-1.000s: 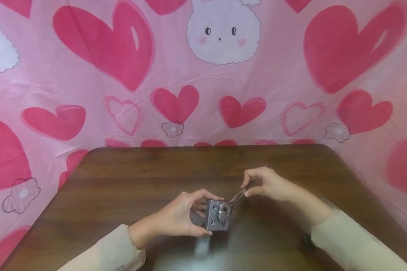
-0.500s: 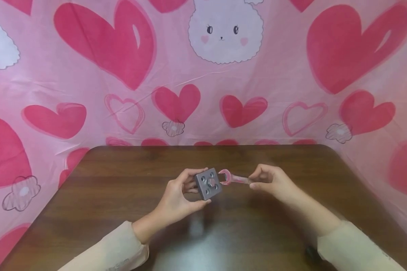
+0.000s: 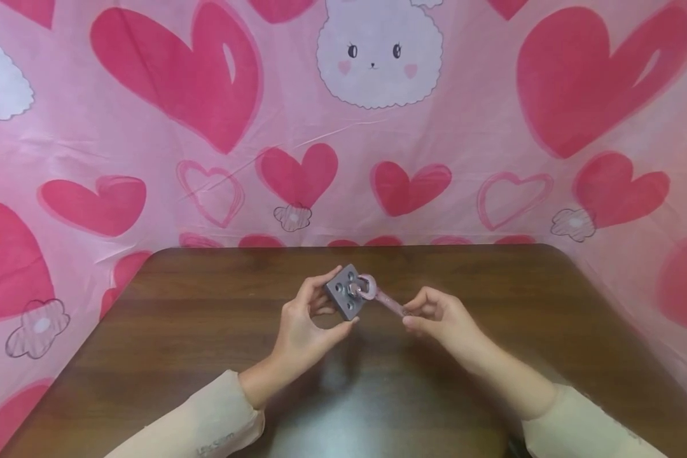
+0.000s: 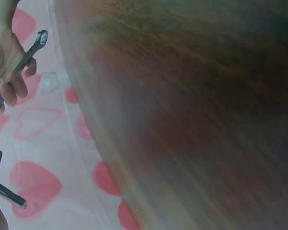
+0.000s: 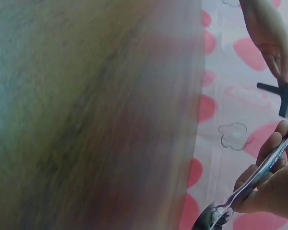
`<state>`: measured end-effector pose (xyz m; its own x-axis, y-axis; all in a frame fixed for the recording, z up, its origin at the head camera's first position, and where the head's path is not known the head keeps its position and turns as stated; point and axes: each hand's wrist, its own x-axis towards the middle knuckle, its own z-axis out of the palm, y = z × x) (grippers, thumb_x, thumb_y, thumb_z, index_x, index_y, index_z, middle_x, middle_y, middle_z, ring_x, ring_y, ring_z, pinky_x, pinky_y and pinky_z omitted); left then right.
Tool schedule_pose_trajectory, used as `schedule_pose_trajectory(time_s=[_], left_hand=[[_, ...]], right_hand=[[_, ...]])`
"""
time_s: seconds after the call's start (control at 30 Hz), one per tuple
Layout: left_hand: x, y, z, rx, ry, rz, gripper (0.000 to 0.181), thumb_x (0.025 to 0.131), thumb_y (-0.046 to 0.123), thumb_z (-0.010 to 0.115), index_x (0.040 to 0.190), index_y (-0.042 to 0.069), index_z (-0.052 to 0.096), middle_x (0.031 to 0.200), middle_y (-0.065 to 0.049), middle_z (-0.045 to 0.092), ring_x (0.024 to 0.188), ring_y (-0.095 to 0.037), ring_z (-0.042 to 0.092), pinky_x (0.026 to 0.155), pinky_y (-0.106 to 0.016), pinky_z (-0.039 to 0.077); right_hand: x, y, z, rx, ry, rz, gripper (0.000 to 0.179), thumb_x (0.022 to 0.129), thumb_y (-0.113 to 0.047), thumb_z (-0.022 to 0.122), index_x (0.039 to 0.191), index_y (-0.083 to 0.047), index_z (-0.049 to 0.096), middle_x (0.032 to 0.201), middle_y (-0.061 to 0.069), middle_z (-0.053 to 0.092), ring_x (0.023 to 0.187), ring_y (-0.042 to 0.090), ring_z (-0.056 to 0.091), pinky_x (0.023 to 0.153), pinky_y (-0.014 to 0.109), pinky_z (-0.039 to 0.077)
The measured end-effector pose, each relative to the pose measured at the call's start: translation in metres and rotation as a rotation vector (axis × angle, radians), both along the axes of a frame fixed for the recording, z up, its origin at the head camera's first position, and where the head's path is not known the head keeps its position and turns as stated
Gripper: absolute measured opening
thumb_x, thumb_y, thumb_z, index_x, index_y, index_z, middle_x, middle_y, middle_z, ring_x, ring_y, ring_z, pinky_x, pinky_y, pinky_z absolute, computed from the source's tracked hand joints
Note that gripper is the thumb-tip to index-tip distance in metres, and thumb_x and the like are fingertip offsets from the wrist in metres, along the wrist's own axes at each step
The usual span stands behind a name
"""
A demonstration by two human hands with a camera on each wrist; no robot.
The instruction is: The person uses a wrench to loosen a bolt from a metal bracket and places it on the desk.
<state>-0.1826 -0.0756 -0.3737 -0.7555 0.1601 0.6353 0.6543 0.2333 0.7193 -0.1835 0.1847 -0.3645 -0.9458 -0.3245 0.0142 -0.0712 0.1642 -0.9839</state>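
The left hand pinches the block by its edges; right of the block, the right hand pinches the wrench. Its head is at the block's bolt, seated or not I can't tell. Table spreads both sides of the block, its far edge and the heart cloth beyond. Counted: one block, one wrench, one bolt, three holes showing.

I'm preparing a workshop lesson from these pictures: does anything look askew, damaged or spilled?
Nothing looks spilled or damaged. The metal block is tilted, but the left hand holds it so. The right hand holds the wrench, its head by the bolt. One oddity: a dark shape beside the right sleeve, too unclear to identify.
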Motion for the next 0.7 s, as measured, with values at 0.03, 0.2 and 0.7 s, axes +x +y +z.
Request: schedule_pose_trajectory(time_s=[0.03, 0.2, 0.7], left_hand=[[0.000, 0.000, 0.000, 0.004, 0.000, 0.003, 0.077, 0.066, -0.006, 0.087, 0.133, 0.007, 0.052, 0.137, -0.004, 0.063, 0.100, -0.018, 0.073, 0.077, -0.026, 0.062], [0.001, 0.001, -0.001, 0.008, 0.014, 0.026, 0.077, 0.066, -0.006, 0.087, 0.134, 0.006, 0.052, 0.137, -0.007, 0.063, 0.101, -0.021, 0.073, 0.078, -0.025, 0.062], [0.005, -0.004, 0.004, -0.005, 0.046, -0.003, 0.078, 0.064, -0.008, 0.087, 0.133, 0.006, 0.053, 0.136, -0.008, 0.064, 0.097, -0.018, 0.073, 0.077, -0.026, 0.062]], right_hand=[[0.001, -0.002, 0.000, -0.001, -0.005, 0.002, 0.026, 0.091, -0.003, 0.068, 0.105, 0.013, 0.054, 0.084, 0.000, 0.072, 0.080, 0.016, 0.069, 0.073, 0.030, 0.060], [0.002, -0.010, -0.002, 0.010, -0.017, -0.012, 0.023, 0.090, -0.002, 0.068, 0.103, 0.012, 0.055, 0.084, 0.002, 0.071, 0.079, 0.019, 0.068, 0.072, 0.030, 0.060], [-0.004, -0.018, -0.009, 0.001, 0.040, 0.044, 0.020, 0.090, 0.000, 0.069, 0.099, 0.012, 0.055, 0.090, 0.021, 0.072, 0.073, 0.017, 0.067, 0.066, 0.027, 0.059]])
